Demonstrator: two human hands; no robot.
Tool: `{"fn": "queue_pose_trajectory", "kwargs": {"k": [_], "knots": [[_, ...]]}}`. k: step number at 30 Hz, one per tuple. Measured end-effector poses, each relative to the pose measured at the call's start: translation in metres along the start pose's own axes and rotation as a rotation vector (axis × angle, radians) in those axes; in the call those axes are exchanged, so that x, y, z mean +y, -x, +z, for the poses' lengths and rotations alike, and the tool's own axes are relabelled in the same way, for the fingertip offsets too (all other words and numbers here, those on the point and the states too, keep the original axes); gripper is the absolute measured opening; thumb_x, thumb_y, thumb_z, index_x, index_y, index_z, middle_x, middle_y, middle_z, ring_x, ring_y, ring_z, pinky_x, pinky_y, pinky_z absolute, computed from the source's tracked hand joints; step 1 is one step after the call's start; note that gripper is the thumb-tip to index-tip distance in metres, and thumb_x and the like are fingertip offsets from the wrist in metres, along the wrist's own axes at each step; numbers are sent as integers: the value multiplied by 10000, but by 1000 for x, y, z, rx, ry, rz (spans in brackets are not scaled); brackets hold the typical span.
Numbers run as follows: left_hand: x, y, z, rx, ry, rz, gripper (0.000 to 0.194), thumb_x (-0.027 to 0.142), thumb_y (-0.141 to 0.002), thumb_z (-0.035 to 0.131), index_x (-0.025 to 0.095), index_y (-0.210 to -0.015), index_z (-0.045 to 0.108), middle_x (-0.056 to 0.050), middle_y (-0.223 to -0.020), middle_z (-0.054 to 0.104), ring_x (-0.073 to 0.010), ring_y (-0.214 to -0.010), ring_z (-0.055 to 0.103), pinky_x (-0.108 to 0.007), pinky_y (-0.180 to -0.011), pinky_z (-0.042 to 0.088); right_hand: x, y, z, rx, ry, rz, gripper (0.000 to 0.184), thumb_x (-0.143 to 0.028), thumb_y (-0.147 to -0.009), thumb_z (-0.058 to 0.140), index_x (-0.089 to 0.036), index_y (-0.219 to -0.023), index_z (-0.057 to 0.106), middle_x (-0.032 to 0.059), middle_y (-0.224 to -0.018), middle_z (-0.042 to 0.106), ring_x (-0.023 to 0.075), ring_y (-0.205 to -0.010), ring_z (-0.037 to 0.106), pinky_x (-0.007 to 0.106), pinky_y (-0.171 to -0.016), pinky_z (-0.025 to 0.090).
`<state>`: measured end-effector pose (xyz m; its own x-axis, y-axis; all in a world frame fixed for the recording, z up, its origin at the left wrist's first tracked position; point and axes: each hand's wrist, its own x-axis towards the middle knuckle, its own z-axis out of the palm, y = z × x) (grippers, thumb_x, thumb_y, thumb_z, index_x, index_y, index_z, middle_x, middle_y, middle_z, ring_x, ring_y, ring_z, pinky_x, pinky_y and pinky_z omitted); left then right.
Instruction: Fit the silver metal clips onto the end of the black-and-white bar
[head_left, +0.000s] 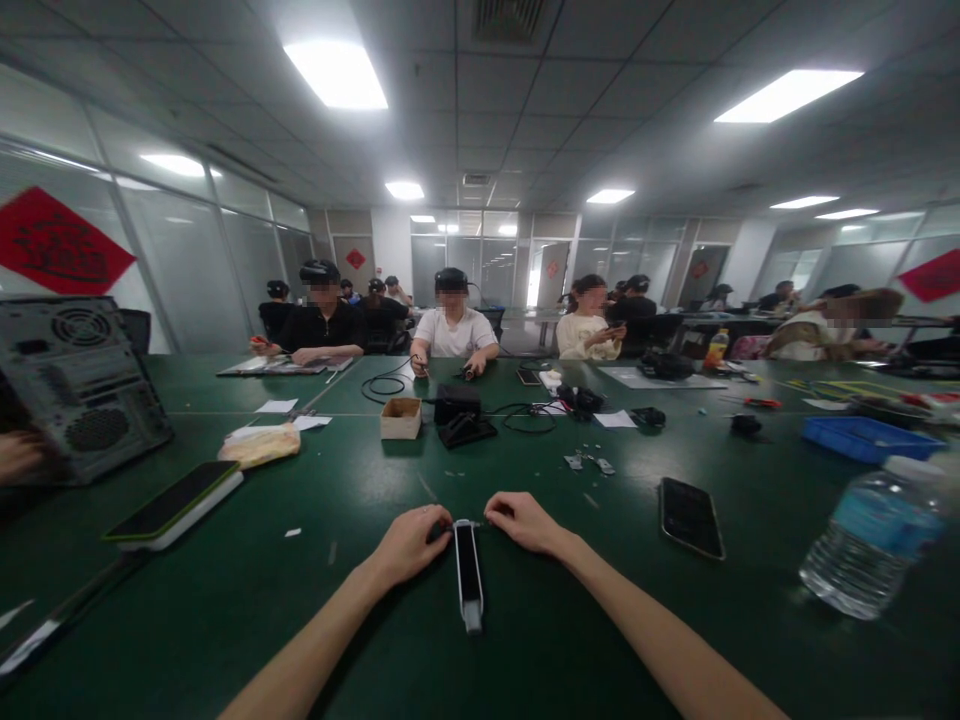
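On the green table (pixel 360 640) right before me lies a long, narrow device (pixel 469 570) with a white rim, a black middle strip and a grey block at its near end. At its far left corner is my left hand (pixel 414 540), fingers curled in and thumb against them. Something small and dark shows by the thumb, too small to name. My right hand (pixel 525 520) is just off the far right corner, thumb and fingertips pinched together. A thin bit sticks out from the device toward those fingertips; whether they grip it is too small to see.
A phone (pixel 691 517) and a water bottle (pixel 862 540) are at right, near a blue tray (pixel 870 438). At left lie a power bank-like slab (pixel 176 505) and a computer case (pixel 82 390). A small box (pixel 401 418) stands ahead; several people sit beyond.
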<state>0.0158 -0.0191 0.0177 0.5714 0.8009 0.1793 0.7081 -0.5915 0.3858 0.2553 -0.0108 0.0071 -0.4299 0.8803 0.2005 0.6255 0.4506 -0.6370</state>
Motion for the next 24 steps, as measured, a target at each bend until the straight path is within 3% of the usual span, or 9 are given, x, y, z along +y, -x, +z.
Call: {"fn": "queue_pose_trajectory", "kwargs": {"k": [18,21,24], "knots": [[-1,0,1,-16,-3,0,190,282,-847,455,203,-957,589,-32,-937,648,-180,-826,590,-289,-782,456,-4,3,-1,-21,6,7,191,-280,-864,525,-141,-897,651,26,-815,619,117,-685,529,213,-600,409],[8,-1,-15,64,-28,-21,217,319,-824,499,198,-981,589,-54,-964,642,-210,-875,577,-329,-821,444,-1,2,1,-3,17,-15,189,-280,-855,527,-143,-874,655,21,-780,614,114,-657,518,212,-585,396],[34,8,-43,237,97,-63,264,377,-836,475,185,-982,581,-68,-960,631,-209,-847,559,-346,-797,460,4,0,6,33,27,-35,177,-267,-845,529,-141,-829,652,15,-747,608,111,-637,507,210,-576,385]]}}
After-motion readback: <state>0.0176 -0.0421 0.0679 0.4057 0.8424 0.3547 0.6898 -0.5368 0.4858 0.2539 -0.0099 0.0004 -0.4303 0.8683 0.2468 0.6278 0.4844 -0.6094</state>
